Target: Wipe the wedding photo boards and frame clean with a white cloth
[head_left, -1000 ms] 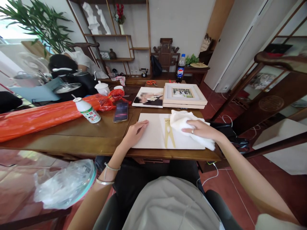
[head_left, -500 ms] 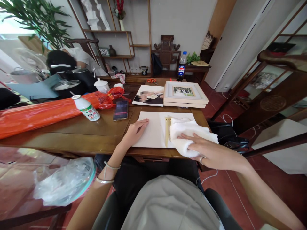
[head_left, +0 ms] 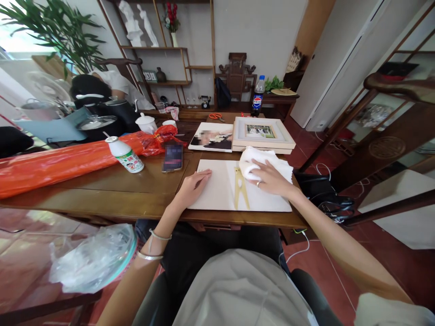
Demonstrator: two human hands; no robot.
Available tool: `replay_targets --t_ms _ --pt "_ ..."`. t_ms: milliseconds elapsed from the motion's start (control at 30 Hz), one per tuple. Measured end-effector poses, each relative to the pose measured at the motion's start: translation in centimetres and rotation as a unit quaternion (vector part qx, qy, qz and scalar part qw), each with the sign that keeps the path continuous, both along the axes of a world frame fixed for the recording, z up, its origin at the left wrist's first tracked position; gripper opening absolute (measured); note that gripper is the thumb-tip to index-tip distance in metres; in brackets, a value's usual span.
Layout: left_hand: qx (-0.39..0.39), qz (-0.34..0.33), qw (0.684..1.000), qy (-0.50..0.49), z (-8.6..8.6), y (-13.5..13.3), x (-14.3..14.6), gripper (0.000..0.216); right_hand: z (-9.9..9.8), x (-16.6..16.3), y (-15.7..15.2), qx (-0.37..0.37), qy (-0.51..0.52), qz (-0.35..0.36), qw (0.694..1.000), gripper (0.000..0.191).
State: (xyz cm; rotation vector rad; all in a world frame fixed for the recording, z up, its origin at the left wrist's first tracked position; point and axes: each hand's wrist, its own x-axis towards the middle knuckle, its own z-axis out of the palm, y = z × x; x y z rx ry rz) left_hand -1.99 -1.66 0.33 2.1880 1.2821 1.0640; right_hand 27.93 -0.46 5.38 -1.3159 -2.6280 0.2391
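Right hand (head_left: 270, 179) on white cloth (head_left: 247, 164), left hand (head_left: 193, 188) flat on white board (head_left: 217, 192)

Nearest: clear plastic bag (head_left: 91, 260) low at left, below the edge of the wooden table (head_left: 146, 192). Board lies flat at the table's front edge. Left hand rests palm down on its left side, fingers extended, grasping nothing. Right hand is palm down over the bunched cloth, fingers spread; thumb hidden, so can't tell if it grips or only presses. Cloth sits at the board's upper right, past its far edge, touching the top of a yellowish forked strip (head_left: 237, 192) on the board.

Next out: phone (head_left: 172, 158) left of the board; white bottle (head_left: 126, 156) leaning left of that, beside a red plastic-wrapped bundle (head_left: 68, 158). Behind the board: photo panel (head_left: 215, 138), touching or nearly touching stacked frames (head_left: 260, 132) on its right.

Farther: lidded white pot (head_left: 146, 124), orange-handled scissors (head_left: 215, 116), cola bottle (head_left: 257, 97) with blue cap. Back: shelf unit (head_left: 156, 48), dark carved chair (head_left: 237, 74).
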Motion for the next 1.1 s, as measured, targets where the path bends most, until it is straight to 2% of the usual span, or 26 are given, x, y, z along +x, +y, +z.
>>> replay_targets --t_ms 100,233,300,400,567,667,767,867,1000,1100 --pt "0.001 0.002 1.0 -0.002 -0.1 0.0 0.0 0.038 0.1 -0.5 -3.3 -0.001 -0.001 0.036 0.999 0.02" --pt "0.003 0.001 1.0 -0.001 -0.2 0.1 0.0 0.038 0.6 -0.9 -8.5 -0.026 0.008 0.088 0.996 0.027" --pt "0.004 0.001 1.0 -0.001 -0.3 0.1 0.0 0.038 0.7 -1.0 -9.8 -0.029 0.011 0.107 0.994 0.027" --pt "0.006 0.002 1.0 0.0 -0.3 0.1 0.0 0.037 0.6 -1.2 -9.4 -0.029 0.031 0.117 0.992 0.025" --pt "0.005 0.001 1.0 -0.001 -0.2 0.1 0.0 0.036 0.4 -1.3 -3.5 -0.035 0.073 0.096 0.992 0.012" --pt "0.003 0.001 1.0 -0.004 -0.1 0.0 0.0 0.037 0.2 -2.0 0.2 -0.034 0.077 0.058 0.995 0.022" --pt "0.004 0.0 1.0 -0.008 -0.2 0.1 0.0 0.037 -0.2 -3.0 1.4 -0.023 0.078 0.002 0.997 0.025" --pt "0.004 -0.001 1.0 -0.008 -0.2 0.1 0.0 0.038 -0.2 -4.2 -0.5 0.008 0.041 0.014 0.999 0.022" --pt "0.006 0.0 1.0 -0.003 -0.2 0.1 0.0 0.037 0.4 -5.6 -5.8 0.011 -0.02 0.12 0.992 0.034" --pt "0.021 -0.008 1.0 0.011 -0.1 0.2 -0.1 0.036 0.8 -6.6 -8.5 -0.005 -0.028 0.199 0.98 0.033"
